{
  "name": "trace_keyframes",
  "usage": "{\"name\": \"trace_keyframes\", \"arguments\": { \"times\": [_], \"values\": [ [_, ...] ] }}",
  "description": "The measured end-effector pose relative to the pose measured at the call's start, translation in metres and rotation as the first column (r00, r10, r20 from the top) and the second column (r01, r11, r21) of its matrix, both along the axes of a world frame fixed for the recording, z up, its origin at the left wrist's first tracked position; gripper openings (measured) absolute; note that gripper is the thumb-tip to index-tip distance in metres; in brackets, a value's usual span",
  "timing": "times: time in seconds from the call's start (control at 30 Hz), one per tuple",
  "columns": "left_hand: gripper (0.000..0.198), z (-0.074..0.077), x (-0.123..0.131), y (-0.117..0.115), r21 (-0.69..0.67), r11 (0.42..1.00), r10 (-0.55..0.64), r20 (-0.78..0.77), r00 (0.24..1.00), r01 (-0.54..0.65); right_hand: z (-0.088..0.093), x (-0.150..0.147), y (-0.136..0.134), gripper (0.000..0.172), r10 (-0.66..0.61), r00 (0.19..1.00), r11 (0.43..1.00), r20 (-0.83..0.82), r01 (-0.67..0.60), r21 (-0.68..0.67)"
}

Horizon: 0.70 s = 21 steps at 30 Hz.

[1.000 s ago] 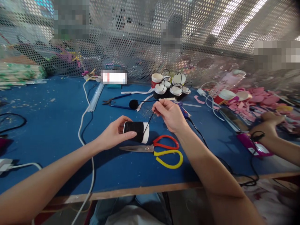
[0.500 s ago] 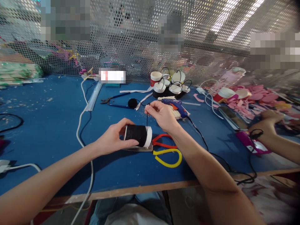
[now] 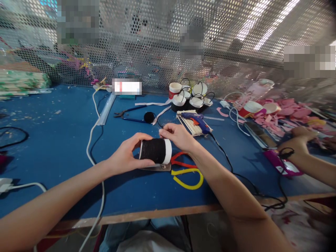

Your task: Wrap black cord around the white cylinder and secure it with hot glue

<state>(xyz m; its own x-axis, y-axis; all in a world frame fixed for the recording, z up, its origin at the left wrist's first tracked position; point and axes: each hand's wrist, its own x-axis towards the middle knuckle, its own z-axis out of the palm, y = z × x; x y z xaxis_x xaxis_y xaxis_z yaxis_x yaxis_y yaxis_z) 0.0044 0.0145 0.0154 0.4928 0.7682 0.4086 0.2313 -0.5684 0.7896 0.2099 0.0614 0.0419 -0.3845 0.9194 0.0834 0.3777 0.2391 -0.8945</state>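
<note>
My left hand is closed around a paper cup lying on its side in the air, wrapped in black yarn except for a white band at its right end. My right hand pinches the black yarn close behind the cup's upper edge. From there the strand runs back to a small black ball of yarn on the table. Beneath the cup lie scissors with one red and one yellow handle, their blades partly hidden.
Pliers lie behind the yarn. A blue glue gun rests on a pad of sticks. Several wrapped cups stand near the mesh. At right are a phone, pink scraps and another person's hand. A white cable crosses the left side.
My right hand has come down and slightly nearer the cup, drawing the upright strand behind its edge. My left hand keeps its grip on the cup.
</note>
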Motion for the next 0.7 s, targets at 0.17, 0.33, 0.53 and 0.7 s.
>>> {"name": "trace_keyframes", "arguments": {
  "times": [0.17,0.33,0.53,0.7],
  "values": [
    [0.055,-0.005,0.000,0.002,0.009,0.999,-0.033,0.067,0.997,0.032,-0.002,0.002,0.003,0.027,0.039,0.999,0.998,0.009,-0.039,-0.051],
    [0.054,-0.006,0.002,0.001,-0.060,0.997,-0.036,0.177,0.984,0.047,-0.006,0.001,0.006,0.025,0.031,0.998,0.991,-0.053,-0.037,-0.126],
    [0.048,0.004,0.004,0.003,-0.194,0.981,0.057,0.316,0.947,0.006,-0.008,0.002,0.008,0.013,0.012,0.990,0.989,0.139,0.008,-0.146],
    [0.047,0.002,0.005,0.010,-0.298,0.950,0.204,0.369,0.907,-0.093,0.010,0.013,0.001,0.033,-0.098,0.970,0.994,0.223,0.086,0.065]
  ]
}}
